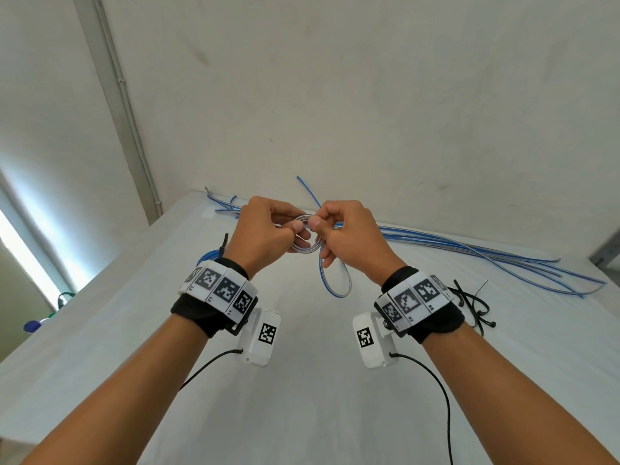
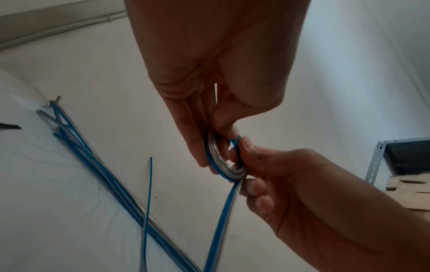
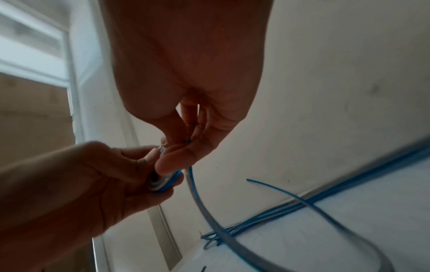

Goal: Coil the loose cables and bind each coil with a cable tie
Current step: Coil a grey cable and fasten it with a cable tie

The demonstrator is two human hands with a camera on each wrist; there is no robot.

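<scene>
Both hands are raised above the white table point(image 1: 302, 380), holding a small coil point(image 1: 307, 245) of flat blue-and-silver cable between them. My left hand point(image 1: 268, 233) pinches the coil point(image 2: 221, 165) on its left side, thumb on top. My right hand point(image 1: 342, 233) pinches its right side, and the cable's loose tail point(image 1: 335, 286) hangs down from this hand in a loop. In the right wrist view the coil point(image 3: 163, 184) shows between the fingers of both hands. Several loose blue cables point(image 1: 486, 253) lie along the table's far edge. Black cable ties point(image 1: 473, 303) lie by my right wrist.
A blue coil point(image 1: 209, 256) with a black tie point(image 1: 224, 245) lies behind my left wrist. The wall point(image 1: 369, 95) stands close behind the table. A metal shelf with a cardboard box point(image 2: 407, 184) is off to the right. Small objects point(image 1: 37, 325) sit beyond the table's left edge.
</scene>
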